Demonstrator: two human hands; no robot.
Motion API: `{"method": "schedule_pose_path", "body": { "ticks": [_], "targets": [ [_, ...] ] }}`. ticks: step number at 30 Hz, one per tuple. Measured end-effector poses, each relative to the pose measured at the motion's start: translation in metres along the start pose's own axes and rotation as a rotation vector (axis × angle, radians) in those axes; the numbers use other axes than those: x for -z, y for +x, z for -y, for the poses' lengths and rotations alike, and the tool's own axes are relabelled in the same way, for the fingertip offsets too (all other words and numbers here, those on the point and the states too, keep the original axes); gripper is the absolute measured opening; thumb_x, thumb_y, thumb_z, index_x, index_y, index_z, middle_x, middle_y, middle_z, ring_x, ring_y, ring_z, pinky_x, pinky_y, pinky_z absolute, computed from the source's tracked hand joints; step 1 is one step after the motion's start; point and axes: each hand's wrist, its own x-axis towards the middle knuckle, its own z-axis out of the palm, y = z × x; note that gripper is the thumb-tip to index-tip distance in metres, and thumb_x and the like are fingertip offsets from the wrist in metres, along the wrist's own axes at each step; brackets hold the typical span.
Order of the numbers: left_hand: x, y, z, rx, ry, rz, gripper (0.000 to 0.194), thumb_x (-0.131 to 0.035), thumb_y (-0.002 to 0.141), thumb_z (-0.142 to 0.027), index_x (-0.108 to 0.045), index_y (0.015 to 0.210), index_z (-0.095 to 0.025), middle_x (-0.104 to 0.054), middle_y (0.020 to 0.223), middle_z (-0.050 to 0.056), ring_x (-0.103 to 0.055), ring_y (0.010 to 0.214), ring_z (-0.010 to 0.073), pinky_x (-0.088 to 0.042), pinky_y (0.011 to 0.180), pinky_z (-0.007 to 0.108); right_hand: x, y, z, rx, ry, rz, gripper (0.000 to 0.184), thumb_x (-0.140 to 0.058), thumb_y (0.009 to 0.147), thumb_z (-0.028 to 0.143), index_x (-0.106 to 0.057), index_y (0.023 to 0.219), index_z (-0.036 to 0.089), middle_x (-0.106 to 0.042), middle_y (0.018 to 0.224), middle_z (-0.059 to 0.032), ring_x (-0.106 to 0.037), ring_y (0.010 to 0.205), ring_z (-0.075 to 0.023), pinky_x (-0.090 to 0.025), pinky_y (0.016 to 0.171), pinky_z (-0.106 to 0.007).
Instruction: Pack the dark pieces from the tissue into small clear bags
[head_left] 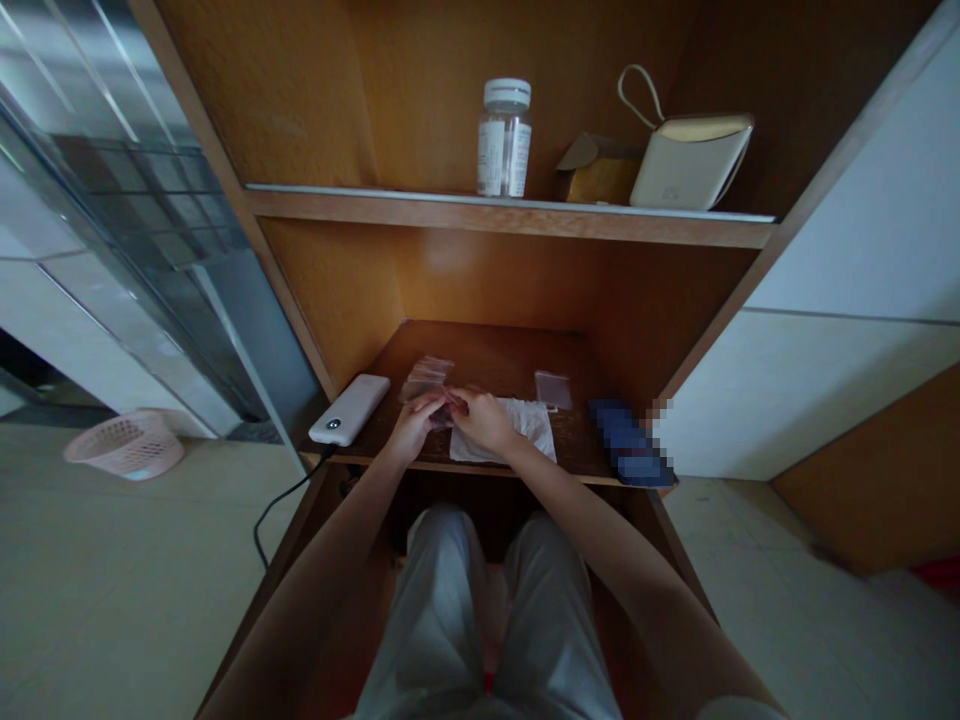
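My left hand (415,424) and my right hand (486,421) meet over the low wooden shelf, fingertips pinched together. Between them is a small clear plastic bag (441,416), mostly covered by the fingers; whether anything is inside cannot be made out. Just beyond my left hand lies a fanned stack of small clear plastic bags (427,374). A white tissue (534,432) is spread flat under and to the right of my right hand. Farther right, another small clear bag (553,389) rests flat on the wood.
A white power bank (351,409) with a black cable lies at the shelf's left edge. On the right is a dark blue, partly pixelated item (628,442). The upper shelf holds a clear bottle (505,140), a brown box (604,175) and a cream strapped case (686,160).
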Motion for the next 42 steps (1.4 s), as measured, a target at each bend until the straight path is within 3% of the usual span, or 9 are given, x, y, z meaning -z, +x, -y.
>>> {"method": "schedule_pose_path", "body": {
  "ticks": [11,29,36,42],
  "targets": [
    [-0.002,0.000,0.000,-0.046,0.061,-0.058,0.025,-0.075,0.060,-0.035,-0.068,0.074,-0.015,-0.066,0.079,0.003,-0.060,0.071,0.0140,-0.048,0.064,0.025,0.006,-0.003,0.004,0.050,-0.112,0.028,0.023,-0.049,0.084,0.025,-0.064,0.101,0.019,-0.065,0.087,-0.0050,-0.058,0.076,-0.0146,-0.042,0.069,-0.024],
    [-0.005,-0.002,-0.004,-0.066,0.062,0.006,0.016,-0.073,0.061,-0.028,-0.064,0.064,-0.015,-0.063,0.076,0.002,-0.058,0.073,0.0142,-0.045,0.064,0.024,0.002,-0.002,0.004,0.101,-0.084,0.019,0.024,-0.047,0.085,0.023,-0.063,0.102,0.018,-0.066,0.090,-0.0052,-0.059,0.078,-0.0143,-0.041,0.069,-0.024],
    [0.000,0.002,0.005,-0.084,0.143,-0.055,0.012,-0.069,0.060,-0.025,-0.063,0.061,-0.015,-0.062,0.072,0.002,-0.056,0.069,0.0138,-0.044,0.063,0.025,0.008,-0.003,0.011,0.015,-0.261,0.080,0.022,-0.044,0.085,0.022,-0.063,0.095,0.018,-0.067,0.097,-0.0078,-0.062,0.088,-0.0177,-0.043,0.074,-0.027],
    [0.005,0.007,0.011,-0.096,0.274,-0.095,0.013,-0.067,0.060,-0.027,-0.060,0.059,-0.016,-0.060,0.067,0.001,-0.055,0.067,0.0143,-0.044,0.063,0.025,0.011,-0.004,0.023,-0.052,-0.425,0.142,0.026,-0.038,0.089,0.026,-0.060,0.101,0.018,-0.067,0.100,-0.0092,-0.064,0.086,-0.0208,-0.045,0.070,-0.029]
  ]
}}
